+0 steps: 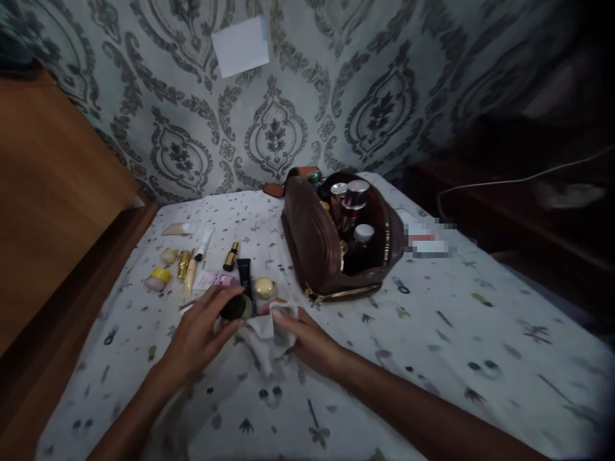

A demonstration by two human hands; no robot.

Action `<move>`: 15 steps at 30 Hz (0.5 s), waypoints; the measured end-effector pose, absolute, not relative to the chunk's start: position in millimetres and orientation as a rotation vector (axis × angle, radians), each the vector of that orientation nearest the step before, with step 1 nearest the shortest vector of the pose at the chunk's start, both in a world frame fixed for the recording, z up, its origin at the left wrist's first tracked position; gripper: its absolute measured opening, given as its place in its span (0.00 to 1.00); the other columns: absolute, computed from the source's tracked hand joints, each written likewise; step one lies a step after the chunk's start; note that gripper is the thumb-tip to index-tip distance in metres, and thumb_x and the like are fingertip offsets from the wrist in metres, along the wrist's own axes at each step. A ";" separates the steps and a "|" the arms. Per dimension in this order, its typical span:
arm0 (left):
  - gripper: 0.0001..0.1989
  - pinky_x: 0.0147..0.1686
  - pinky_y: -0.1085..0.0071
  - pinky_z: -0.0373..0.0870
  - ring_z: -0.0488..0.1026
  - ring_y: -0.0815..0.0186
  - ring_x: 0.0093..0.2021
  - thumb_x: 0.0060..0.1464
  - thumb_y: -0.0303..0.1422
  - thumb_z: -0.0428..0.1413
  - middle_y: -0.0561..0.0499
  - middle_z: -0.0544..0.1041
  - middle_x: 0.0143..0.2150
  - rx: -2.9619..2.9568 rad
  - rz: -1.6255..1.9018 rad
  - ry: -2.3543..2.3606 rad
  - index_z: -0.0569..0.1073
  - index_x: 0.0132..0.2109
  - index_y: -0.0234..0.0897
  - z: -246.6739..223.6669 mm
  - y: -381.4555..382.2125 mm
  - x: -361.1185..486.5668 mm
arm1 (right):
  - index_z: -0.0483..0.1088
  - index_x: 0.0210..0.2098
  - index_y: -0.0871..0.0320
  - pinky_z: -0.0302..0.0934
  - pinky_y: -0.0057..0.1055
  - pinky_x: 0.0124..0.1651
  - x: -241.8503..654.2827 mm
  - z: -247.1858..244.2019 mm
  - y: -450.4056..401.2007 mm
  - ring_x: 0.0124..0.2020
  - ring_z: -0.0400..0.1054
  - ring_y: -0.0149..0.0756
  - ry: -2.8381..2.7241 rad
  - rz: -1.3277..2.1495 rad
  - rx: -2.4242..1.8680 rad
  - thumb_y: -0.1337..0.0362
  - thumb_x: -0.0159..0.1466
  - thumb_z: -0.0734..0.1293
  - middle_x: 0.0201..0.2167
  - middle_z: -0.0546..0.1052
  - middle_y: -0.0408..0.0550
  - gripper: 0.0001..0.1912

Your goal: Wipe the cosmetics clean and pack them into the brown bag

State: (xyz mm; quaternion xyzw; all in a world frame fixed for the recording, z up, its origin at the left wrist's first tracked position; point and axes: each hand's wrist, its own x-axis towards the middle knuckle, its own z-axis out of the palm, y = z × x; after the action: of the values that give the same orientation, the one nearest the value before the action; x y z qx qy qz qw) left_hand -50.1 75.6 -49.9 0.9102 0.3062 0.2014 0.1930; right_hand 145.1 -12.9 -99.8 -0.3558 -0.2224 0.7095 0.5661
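My left hand is wrapped round a small round container with a dark lid, its fingers bent over the near end of the cosmetics. Pinched in my right hand is a pale crumpled cloth, which hangs down between both hands beside the container. A black tube and a jar with a cream lid lie just beyond my hands. To the left are a pink and white tube, a gold-capped bottle and a yellow-lidded jar.
An open brown bag holding several bottles stands at right of centre on the patterned white sheet. Patterned wall rises behind. A wooden panel borders the left side. At the far right runs a thin cable.
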 end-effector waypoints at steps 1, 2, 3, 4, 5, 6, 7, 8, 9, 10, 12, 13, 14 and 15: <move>0.21 0.50 0.62 0.73 0.72 0.56 0.55 0.62 0.37 0.53 0.44 0.73 0.55 2.562 0.603 0.836 0.64 0.62 0.49 -48.6 68.7 -45.2 | 0.75 0.40 0.58 0.63 0.33 0.44 143.7 -100.7 -13.1 0.36 0.72 0.36 -0.486 1.681 -0.771 0.46 0.51 0.76 0.33 0.78 0.44 0.26; 0.21 0.50 0.63 0.73 0.72 0.57 0.55 0.63 0.37 0.53 0.45 0.73 0.55 2.572 0.638 0.800 0.63 0.62 0.50 -48.3 61.6 -39.9 | 0.74 0.42 0.57 0.63 0.34 0.45 142.9 -101.5 -13.5 0.38 0.73 0.37 -0.460 1.693 -0.704 0.45 0.51 0.76 0.35 0.78 0.46 0.28; 0.22 0.49 0.63 0.73 0.73 0.57 0.55 0.63 0.37 0.52 0.45 0.73 0.55 2.585 0.659 0.748 0.62 0.63 0.51 -49.6 54.5 -34.4 | 0.73 0.44 0.57 0.64 0.35 0.46 142.6 -102.0 -14.2 0.39 0.73 0.38 -0.445 1.706 -0.647 0.44 0.51 0.76 0.37 0.79 0.47 0.29; 0.22 0.48 0.62 0.74 0.73 0.57 0.54 0.63 0.38 0.52 0.45 0.74 0.55 2.613 0.676 0.689 0.61 0.63 0.52 -52.5 47.9 -28.9 | 0.73 0.46 0.57 0.64 0.34 0.46 142.9 -102.2 -15.1 0.41 0.73 0.38 -0.440 1.721 -0.603 0.45 0.51 0.76 0.39 0.79 0.47 0.30; 0.23 0.47 0.61 0.74 0.74 0.56 0.53 0.63 0.38 0.52 0.44 0.74 0.55 2.652 0.690 0.639 0.60 0.64 0.52 -57.0 41.9 -23.6 | 0.73 0.47 0.56 0.64 0.33 0.44 143.9 -102.0 -16.1 0.41 0.73 0.37 -0.439 1.742 -0.581 0.46 0.50 0.77 0.40 0.78 0.47 0.31; 0.24 0.46 0.59 0.75 0.75 0.54 0.52 0.63 0.39 0.52 0.44 0.75 0.55 2.697 0.708 0.607 0.59 0.64 0.52 -62.6 36.9 -18.8 | 0.72 0.47 0.56 0.64 0.31 0.42 145.2 -101.5 -17.3 0.40 0.73 0.36 -0.442 1.764 -0.583 0.48 0.49 0.78 0.40 0.78 0.47 0.31; 0.25 0.45 0.56 0.75 0.75 0.53 0.51 0.63 0.40 0.51 0.42 0.76 0.54 2.742 0.728 0.599 0.58 0.65 0.51 -69.0 32.9 -14.7 | 0.72 0.47 0.56 0.63 0.30 0.40 146.8 -100.7 -18.4 0.38 0.73 0.35 -0.447 1.784 -0.601 0.50 0.48 0.79 0.39 0.78 0.45 0.32; 0.27 0.45 0.54 0.74 0.75 0.51 0.51 0.63 0.42 0.50 0.41 0.76 0.54 2.783 0.749 0.609 0.56 0.67 0.50 -75.4 30.0 -11.5 | 0.73 0.47 0.55 0.63 0.29 0.39 148.4 -99.7 -19.3 0.37 0.73 0.34 -0.448 1.793 -0.628 0.53 0.46 0.80 0.38 0.78 0.44 0.32; 0.29 0.44 0.52 0.74 0.75 0.49 0.51 0.63 0.43 0.49 0.39 0.76 0.54 2.816 0.771 0.628 0.54 0.68 0.48 -81.4 28.3 -9.2 | 0.73 0.47 0.55 0.63 0.28 0.39 149.9 -98.7 -20.0 0.36 0.73 0.33 -0.438 1.787 -0.653 0.55 0.45 0.81 0.36 0.78 0.43 0.32; 0.31 0.44 0.50 0.74 0.75 0.48 0.51 0.63 0.45 0.49 0.37 0.76 0.54 2.843 0.791 0.652 0.52 0.69 0.45 -86.6 27.7 -8.0 | 0.73 0.46 0.55 0.63 0.28 0.39 151.2 -97.7 -20.4 0.35 0.73 0.32 -0.419 1.770 -0.672 0.56 0.44 0.81 0.35 0.78 0.42 0.32; 0.35 0.43 0.49 0.74 0.75 0.46 0.51 0.62 0.48 0.48 0.35 0.76 0.54 2.890 0.818 0.697 0.50 0.70 0.40 -94.0 29.5 -8.9 | 0.73 0.46 0.54 0.64 0.29 0.40 152.9 -96.3 -20.3 0.35 0.72 0.32 -0.366 1.754 -0.665 0.58 0.43 0.81 0.35 0.78 0.42 0.32; 0.34 0.42 0.50 0.74 0.75 0.46 0.50 0.62 0.48 0.48 0.35 0.76 0.53 2.913 0.827 0.713 0.51 0.70 0.40 -96.0 31.8 -10.8 | 0.73 0.47 0.54 0.64 0.29 0.39 153.3 -96.2 -19.9 0.35 0.72 0.32 -0.340 1.757 -0.647 0.59 0.44 0.80 0.36 0.78 0.42 0.32; 0.32 0.41 0.51 0.75 0.76 0.47 0.48 0.62 0.48 0.48 0.37 0.78 0.51 2.932 0.829 0.716 0.54 0.68 0.40 -97.1 34.8 -13.4 | 0.73 0.48 0.54 0.63 0.29 0.38 153.5 -96.6 -19.3 0.34 0.72 0.32 -0.319 1.768 -0.625 0.60 0.44 0.80 0.36 0.78 0.42 0.32; 0.28 0.39 0.53 0.75 0.77 0.49 0.45 0.62 0.47 0.48 0.40 0.79 0.48 2.950 0.816 0.702 0.59 0.66 0.42 -97.2 38.4 -16.5 | 0.73 0.48 0.55 0.63 0.28 0.37 153.5 -97.5 -18.6 0.34 0.71 0.31 -0.300 1.783 -0.604 0.60 0.45 0.79 0.36 0.78 0.42 0.31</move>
State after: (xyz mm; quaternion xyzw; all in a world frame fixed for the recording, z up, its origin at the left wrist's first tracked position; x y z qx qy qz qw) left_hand -16.5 38.4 -97.2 0.9394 0.2236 0.2599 0.0008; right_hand 153.5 -18.6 -97.5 -0.2583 -0.1284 0.7626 0.5790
